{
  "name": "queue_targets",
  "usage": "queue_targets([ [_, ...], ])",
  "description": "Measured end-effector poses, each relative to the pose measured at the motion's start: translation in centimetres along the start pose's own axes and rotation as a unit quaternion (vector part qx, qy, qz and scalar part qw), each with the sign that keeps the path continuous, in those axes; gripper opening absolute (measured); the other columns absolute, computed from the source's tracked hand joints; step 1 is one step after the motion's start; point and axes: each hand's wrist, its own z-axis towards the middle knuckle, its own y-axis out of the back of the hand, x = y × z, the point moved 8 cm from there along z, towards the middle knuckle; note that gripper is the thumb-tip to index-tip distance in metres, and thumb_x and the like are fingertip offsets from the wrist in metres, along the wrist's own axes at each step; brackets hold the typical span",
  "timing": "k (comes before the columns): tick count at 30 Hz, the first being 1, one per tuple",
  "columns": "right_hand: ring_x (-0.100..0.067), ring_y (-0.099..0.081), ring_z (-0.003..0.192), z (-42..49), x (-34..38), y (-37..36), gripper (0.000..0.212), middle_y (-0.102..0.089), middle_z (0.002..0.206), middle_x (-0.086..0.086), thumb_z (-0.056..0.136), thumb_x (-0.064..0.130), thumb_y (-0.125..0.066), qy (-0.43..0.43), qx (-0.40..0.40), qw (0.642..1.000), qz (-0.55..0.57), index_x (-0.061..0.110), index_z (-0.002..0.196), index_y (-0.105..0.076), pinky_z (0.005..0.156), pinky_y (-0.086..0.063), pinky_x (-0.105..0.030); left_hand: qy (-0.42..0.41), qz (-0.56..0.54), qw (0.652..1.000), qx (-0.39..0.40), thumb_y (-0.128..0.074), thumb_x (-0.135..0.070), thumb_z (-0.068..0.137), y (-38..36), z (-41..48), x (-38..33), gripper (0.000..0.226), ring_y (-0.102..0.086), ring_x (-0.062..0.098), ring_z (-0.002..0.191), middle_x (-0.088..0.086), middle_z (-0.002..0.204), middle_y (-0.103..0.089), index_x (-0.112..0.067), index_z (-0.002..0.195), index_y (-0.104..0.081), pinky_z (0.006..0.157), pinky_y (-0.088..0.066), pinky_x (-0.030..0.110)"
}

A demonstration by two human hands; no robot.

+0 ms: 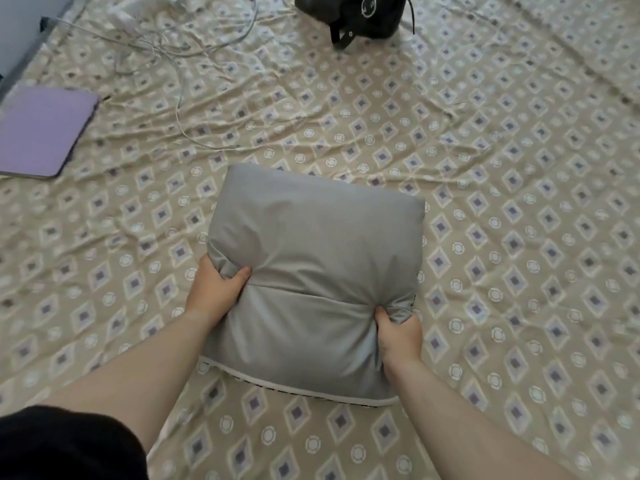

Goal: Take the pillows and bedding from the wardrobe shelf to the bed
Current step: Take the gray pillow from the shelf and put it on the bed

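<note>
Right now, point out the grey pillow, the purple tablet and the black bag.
grey pillow (311, 271): head view, middle of its top face.
purple tablet (41, 131): head view, centre of its cover.
black bag (360, 13): head view, its body.

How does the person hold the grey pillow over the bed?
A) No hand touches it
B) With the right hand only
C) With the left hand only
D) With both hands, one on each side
D: the left hand and the right hand each pinch one side of the grey pillow.
</note>
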Motion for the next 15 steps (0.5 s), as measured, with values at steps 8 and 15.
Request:
queue_targets([
  [8, -0.025, -0.053, 0.116, -4.3, 7.1, 4.1, 0.064, -0.054, 0.129, -0.007, 0.083, 0.028, -0.068, 0.068, -0.039, 0.996, -0.039, 0.009, 0.138, -0.04, 0.091, -0.036, -0.029, -0.005, 0.031, 0.999, -0.019, -0.073, -0.05, 0.07, 3.8, -4.0, -3.3, 0.076, -0.053, 0.034, 0.116, 0.012, 0.127, -0.054, -0.012, 0.128, -0.042, 0.096, -0.044, 0.048],
  [15, -0.018, -0.056, 0.11, -11.4, 16.2, 5.3, 0.024, -0.061, 0.113, 0.003, 0.09, 0.028, -0.058, 0.127, 0.025, 0.991, -0.032, 0.017, 0.112, -0.059, 0.095, -0.044, -0.036, -0.048, -0.066, 0.995, 0.057, -0.061, -0.054, 0.084, 8.9, -9.4, -10.8, 0.061, -0.056, 0.023, 0.119, 0.002, 0.129, -0.059, -0.014, 0.13, -0.056, 0.092, -0.043, 0.034],
])
